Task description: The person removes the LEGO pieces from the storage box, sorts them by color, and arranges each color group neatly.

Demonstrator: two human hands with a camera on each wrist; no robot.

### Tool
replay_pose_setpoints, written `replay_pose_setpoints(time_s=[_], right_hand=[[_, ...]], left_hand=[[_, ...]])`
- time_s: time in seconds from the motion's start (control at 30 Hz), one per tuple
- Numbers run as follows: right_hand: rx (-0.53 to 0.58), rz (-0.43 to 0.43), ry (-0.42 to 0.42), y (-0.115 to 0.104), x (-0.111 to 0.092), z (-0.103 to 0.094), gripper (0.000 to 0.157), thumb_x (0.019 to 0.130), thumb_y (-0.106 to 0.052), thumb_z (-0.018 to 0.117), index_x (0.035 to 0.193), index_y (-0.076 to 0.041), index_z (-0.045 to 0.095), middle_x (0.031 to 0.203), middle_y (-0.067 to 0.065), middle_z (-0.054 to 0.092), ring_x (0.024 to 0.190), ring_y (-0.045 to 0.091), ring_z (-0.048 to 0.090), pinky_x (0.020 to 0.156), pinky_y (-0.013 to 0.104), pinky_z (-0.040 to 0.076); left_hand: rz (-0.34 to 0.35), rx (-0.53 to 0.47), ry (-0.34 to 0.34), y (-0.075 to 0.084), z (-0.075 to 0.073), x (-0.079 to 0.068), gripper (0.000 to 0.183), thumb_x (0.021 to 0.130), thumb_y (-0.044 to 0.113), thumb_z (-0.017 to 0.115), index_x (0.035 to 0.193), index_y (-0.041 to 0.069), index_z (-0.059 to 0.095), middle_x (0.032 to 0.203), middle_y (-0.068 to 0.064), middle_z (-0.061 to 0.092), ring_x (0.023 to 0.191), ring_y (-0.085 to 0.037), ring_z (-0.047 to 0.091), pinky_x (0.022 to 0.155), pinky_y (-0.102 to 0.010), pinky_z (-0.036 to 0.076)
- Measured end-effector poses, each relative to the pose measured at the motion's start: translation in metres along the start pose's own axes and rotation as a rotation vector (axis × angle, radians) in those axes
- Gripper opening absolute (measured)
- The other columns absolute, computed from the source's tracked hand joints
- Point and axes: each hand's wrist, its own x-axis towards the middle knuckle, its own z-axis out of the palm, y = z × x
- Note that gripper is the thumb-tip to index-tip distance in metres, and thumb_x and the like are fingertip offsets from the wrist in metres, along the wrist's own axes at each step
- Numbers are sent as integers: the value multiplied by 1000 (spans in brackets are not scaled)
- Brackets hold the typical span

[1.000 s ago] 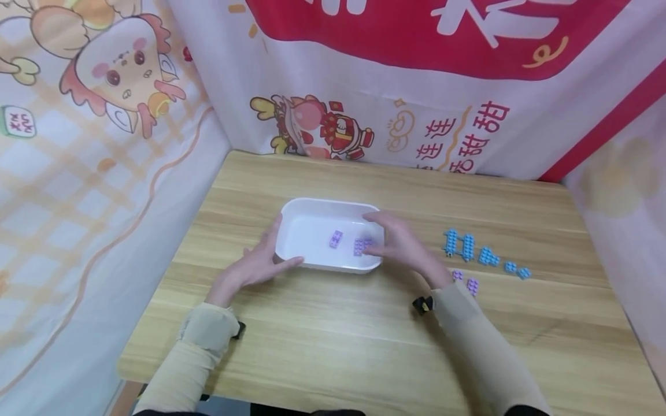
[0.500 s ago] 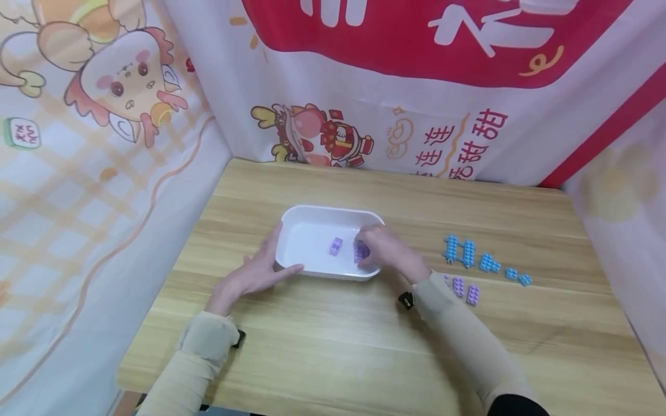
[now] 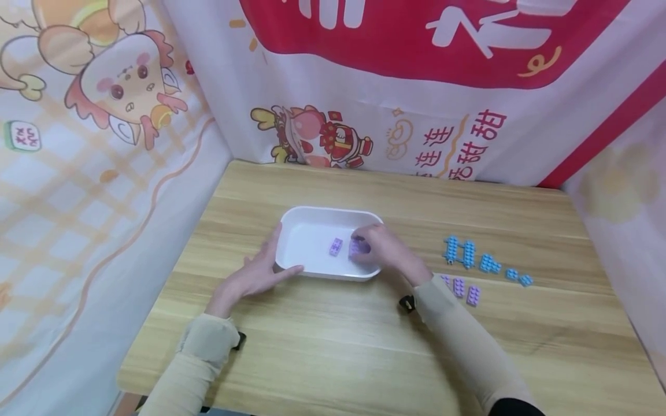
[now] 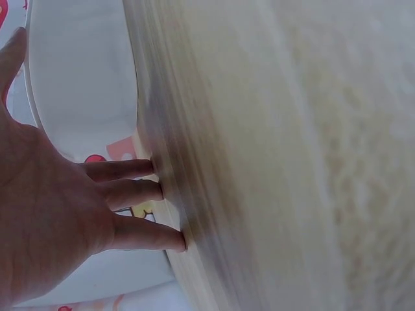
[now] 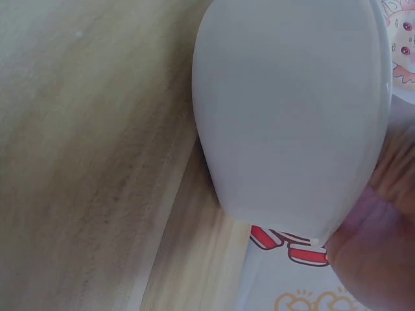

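Observation:
A white plastic basin [image 3: 307,245] stands on the wooden table. My left hand [image 3: 255,270] rests at its left end, thumb along the front rim and fingers spread. In the left wrist view, three fingers of that left hand [image 4: 58,207] reach straight down beside the basin's wall. My right hand [image 3: 385,248] is over the basin's right end, thumb and fingers curled round purple building bricks [image 3: 355,248] on or near the floor, partly hidden by the hand. Left of them lies another purple brick [image 3: 335,247]. The right wrist view shows the basin's outer wall [image 5: 292,116], with the bricks out of sight.
Right of the basin, several purple bricks [image 3: 458,288] lie by my right sleeve, which partly covers one. Behind them is a row of blue brick pieces [image 3: 468,254], with smaller blue ones [image 3: 512,274] farther right. Printed cloth [image 3: 322,75] hangs behind the table.
My right hand has moved from the basin's right rim into it and taken hold of the purple bricks, then shifted them slightly left. The left hand stays by the basin.

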Motion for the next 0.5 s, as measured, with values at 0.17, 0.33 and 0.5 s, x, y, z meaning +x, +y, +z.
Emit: replay_pose_setpoints(time_s=[0.17, 0.33, 0.5], right_hand=[[16, -53, 68, -5, -6, -2, 47, 91, -11, 89, 133, 2, 74, 127, 19, 79, 115, 30, 76, 106, 43, 65], [110, -73, 144, -8, -21, -9, 47, 90, -8, 89, 133, 2, 73, 126, 19, 77, 118, 35, 74, 109, 51, 63], [275, -33, 177, -9, -48, -24, 48, 91, -8, 88, 136, 2, 72, 128, 17, 77, 122, 37, 72, 115, 62, 57]], left_hand=[[2, -5, 4, 0, 0, -2, 126, 98, 77, 64, 175, 26, -21, 187, -14, -8, 172, -48, 2, 123, -92, -4], [6, -9, 7, -1, 0, -2, 125, 98, 77, 64, 175, 26, -21, 187, -15, -9, 172, -48, 3, 122, -92, -4], [8, -13, 5, 1, 0, -3, 125, 98, 76, 64, 176, 25, -20, 187, -17, -8, 172, -49, 3, 122, -92, -3]])
